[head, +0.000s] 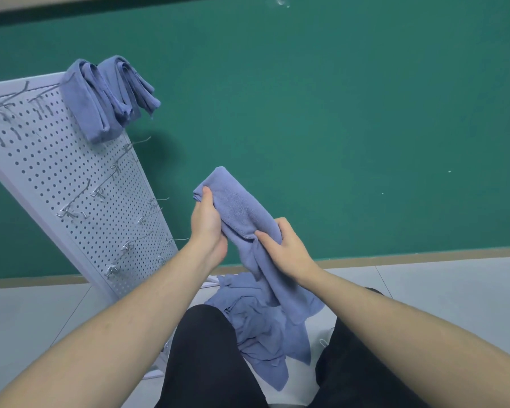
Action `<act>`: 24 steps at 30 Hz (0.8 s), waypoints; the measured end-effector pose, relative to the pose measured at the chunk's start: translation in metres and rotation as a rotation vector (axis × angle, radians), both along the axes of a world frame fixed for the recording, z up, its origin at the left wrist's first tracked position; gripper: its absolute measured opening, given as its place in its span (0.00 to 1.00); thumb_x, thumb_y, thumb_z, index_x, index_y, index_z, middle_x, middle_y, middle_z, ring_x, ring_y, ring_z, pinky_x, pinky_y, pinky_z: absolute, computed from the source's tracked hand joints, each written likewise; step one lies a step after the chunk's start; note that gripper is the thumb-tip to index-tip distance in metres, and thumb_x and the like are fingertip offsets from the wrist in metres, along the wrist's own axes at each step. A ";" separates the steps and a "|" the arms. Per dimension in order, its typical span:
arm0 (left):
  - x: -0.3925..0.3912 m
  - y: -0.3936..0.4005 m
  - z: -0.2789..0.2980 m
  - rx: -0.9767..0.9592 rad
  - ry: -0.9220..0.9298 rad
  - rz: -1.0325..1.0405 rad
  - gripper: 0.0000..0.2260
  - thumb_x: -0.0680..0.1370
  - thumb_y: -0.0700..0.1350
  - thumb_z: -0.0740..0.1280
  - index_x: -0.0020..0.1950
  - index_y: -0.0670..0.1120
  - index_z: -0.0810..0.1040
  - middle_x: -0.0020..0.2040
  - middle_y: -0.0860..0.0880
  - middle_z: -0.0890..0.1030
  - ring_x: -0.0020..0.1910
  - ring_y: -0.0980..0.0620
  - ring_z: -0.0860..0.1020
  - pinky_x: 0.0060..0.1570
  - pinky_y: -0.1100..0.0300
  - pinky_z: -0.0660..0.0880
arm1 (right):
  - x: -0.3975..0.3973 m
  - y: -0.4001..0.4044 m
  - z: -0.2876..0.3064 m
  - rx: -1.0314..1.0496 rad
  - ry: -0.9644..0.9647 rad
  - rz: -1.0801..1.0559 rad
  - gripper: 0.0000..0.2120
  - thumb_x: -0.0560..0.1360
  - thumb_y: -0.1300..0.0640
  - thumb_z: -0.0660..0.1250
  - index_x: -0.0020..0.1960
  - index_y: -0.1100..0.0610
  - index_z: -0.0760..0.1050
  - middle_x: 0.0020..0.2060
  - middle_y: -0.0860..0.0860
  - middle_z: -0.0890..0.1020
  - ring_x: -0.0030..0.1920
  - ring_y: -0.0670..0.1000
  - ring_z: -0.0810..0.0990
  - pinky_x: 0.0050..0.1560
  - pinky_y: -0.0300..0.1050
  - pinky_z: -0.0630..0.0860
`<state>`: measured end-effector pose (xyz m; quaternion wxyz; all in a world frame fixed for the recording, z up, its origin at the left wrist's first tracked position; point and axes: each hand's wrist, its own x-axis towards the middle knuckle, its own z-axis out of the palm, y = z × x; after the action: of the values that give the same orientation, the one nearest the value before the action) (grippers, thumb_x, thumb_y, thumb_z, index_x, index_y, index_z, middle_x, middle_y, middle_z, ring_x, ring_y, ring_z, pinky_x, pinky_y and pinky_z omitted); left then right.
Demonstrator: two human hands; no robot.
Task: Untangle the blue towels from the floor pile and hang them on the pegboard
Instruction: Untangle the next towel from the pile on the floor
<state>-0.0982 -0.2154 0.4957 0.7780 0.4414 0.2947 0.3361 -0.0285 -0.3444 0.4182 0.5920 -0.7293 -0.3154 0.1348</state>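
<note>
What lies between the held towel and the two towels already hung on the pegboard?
In the head view, only bare green wall and an empty pegboard hook lie between the held towel and the hung towels.

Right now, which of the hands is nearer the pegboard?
Left. The left hand grips the upper end of the blue towel, just right of the pegboard; the right hand grips the towel lower down, farther away.

towels (242, 210) blue | pegboard (56, 172) white, dotted holes | wall (336, 113) green | trousers (206, 357) black
</note>
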 end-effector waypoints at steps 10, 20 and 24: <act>-0.028 0.035 -0.031 -0.209 -0.021 0.153 0.11 0.85 0.48 0.59 0.59 0.45 0.78 0.60 0.44 0.83 0.56 0.45 0.83 0.55 0.49 0.80 | 0.020 0.000 0.006 -0.342 0.068 0.262 0.27 0.66 0.43 0.79 0.51 0.62 0.75 0.40 0.48 0.79 0.39 0.48 0.75 0.45 0.45 0.73; -0.053 0.067 -0.054 0.146 0.436 0.192 0.14 0.80 0.38 0.59 0.66 0.46 0.71 0.64 0.47 0.74 0.59 0.49 0.73 0.58 0.55 0.69 | 0.037 0.025 0.052 -0.433 -0.141 0.412 0.15 0.69 0.50 0.80 0.50 0.55 0.81 0.45 0.51 0.86 0.39 0.45 0.80 0.48 0.44 0.79; -0.053 0.066 -0.031 0.806 0.330 -0.067 0.19 0.80 0.48 0.68 0.69 0.53 0.68 0.70 0.58 0.70 0.70 0.63 0.66 0.70 0.61 0.60 | 0.047 0.047 0.077 -0.508 -0.256 0.471 0.16 0.67 0.48 0.80 0.50 0.54 0.81 0.44 0.51 0.86 0.39 0.45 0.79 0.48 0.45 0.79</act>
<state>-0.1512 -0.1496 0.4650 0.4965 0.7670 0.2457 0.3238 0.0181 -0.2975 0.4948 0.3006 -0.7712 -0.5027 0.2492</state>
